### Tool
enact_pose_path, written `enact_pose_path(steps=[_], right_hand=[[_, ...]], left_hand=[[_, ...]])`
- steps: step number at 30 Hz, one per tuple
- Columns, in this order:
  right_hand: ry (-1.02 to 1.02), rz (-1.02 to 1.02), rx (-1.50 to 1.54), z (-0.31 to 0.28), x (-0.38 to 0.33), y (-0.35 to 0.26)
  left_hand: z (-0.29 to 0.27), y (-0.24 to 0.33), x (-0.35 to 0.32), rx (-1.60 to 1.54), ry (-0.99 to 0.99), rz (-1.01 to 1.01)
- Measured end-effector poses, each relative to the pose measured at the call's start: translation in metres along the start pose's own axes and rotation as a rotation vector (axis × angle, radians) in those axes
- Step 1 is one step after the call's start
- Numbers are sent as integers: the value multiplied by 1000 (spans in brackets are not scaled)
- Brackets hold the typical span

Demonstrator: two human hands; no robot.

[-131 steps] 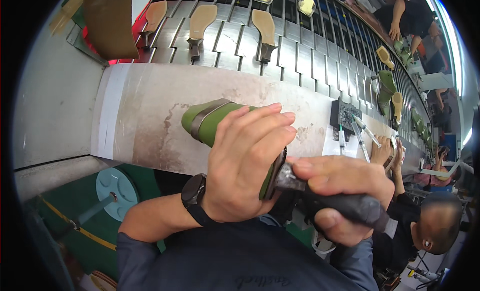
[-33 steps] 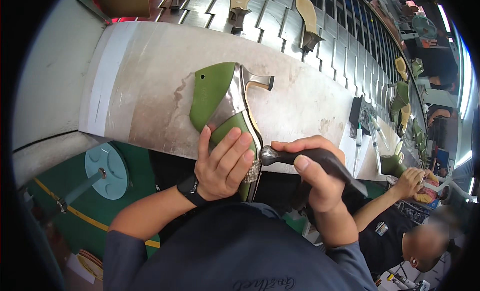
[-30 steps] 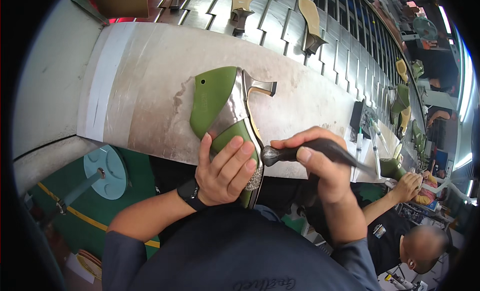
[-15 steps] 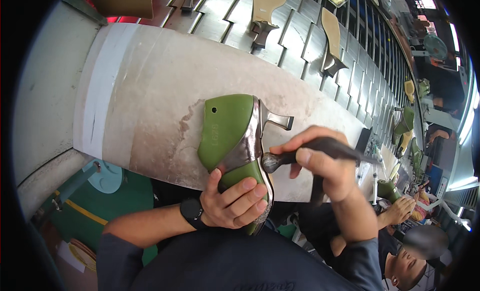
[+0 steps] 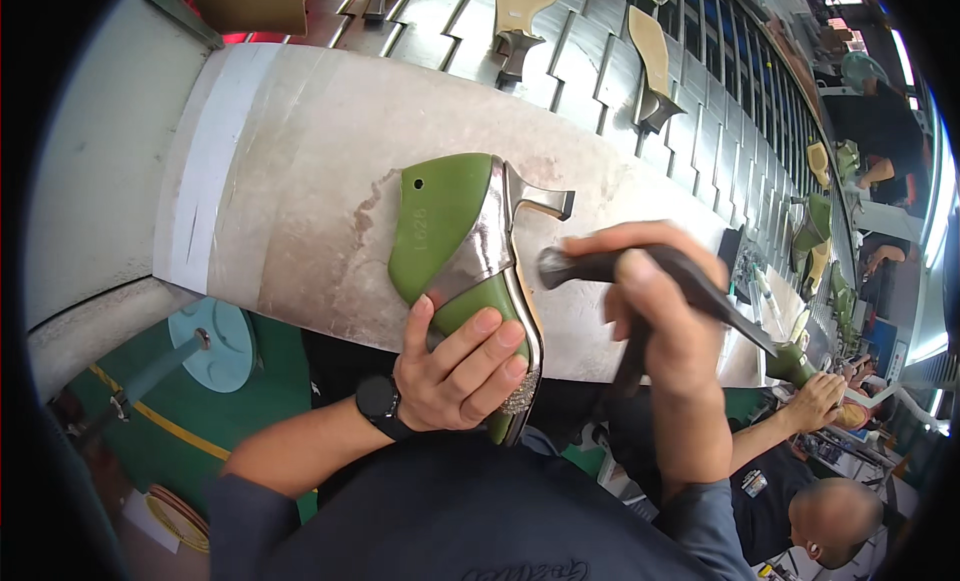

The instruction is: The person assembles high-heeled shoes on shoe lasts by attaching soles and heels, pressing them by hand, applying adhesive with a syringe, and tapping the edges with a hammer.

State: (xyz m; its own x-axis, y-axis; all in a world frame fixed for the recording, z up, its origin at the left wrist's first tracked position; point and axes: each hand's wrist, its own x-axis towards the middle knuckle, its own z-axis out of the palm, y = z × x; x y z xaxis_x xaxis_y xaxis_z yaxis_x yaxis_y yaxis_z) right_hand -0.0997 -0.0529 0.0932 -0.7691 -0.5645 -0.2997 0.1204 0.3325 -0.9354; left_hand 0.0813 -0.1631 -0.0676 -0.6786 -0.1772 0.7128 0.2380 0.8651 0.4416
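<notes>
A metallic high-heeled shoe (image 5: 485, 239) lies on its side over the worktable, fitted on a green shoe last (image 5: 438, 206) with a small round hole. Its slim heel (image 5: 545, 199) points right, and a glittery band crosses it close to the toe. My left hand (image 5: 460, 371) is wrapped round the forefoot, fingers pressing on the last and the upper. In my right hand (image 5: 672, 316) is a dark hammer (image 5: 590, 266), gripped tightly. The hammer's rounded face hangs just right of the sole, apart from it. Part of its handle is hidden behind my fingers.
Beyond the worktable (image 5: 300, 191) runs a metal slat conveyor (image 5: 590, 71) carrying tan soles with heels attached, such as one sole (image 5: 650, 66). To the right, a co-worker's hand (image 5: 820, 401) holds another green last (image 5: 790, 364). A blue round stool (image 5: 212, 346) stands lower left.
The hammer has come away from the sole to the right and slightly up. Shoe and left hand sit a little higher and further left in view.
</notes>
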Motion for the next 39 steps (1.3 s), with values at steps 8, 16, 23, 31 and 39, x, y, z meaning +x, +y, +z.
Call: enact_pose_path(steps=[8, 16, 23, 31, 39], right_hand=[[-123, 153, 132, 10, 34, 9], [-139, 72, 29, 17, 45, 2], [-344, 105, -174, 13, 74, -23], [-232, -214, -559, -38, -6, 18], [221, -486, -610, -35, -87, 72]], left_hand=[[0, 2, -6, 27, 24, -37], [-2, -4, -2, 8, 36, -19], [-4, -7, -2, 23, 27, -2], [-42, -33, 51, 1, -277, 200], [-86, -22, 101, -840, 16, -333]])
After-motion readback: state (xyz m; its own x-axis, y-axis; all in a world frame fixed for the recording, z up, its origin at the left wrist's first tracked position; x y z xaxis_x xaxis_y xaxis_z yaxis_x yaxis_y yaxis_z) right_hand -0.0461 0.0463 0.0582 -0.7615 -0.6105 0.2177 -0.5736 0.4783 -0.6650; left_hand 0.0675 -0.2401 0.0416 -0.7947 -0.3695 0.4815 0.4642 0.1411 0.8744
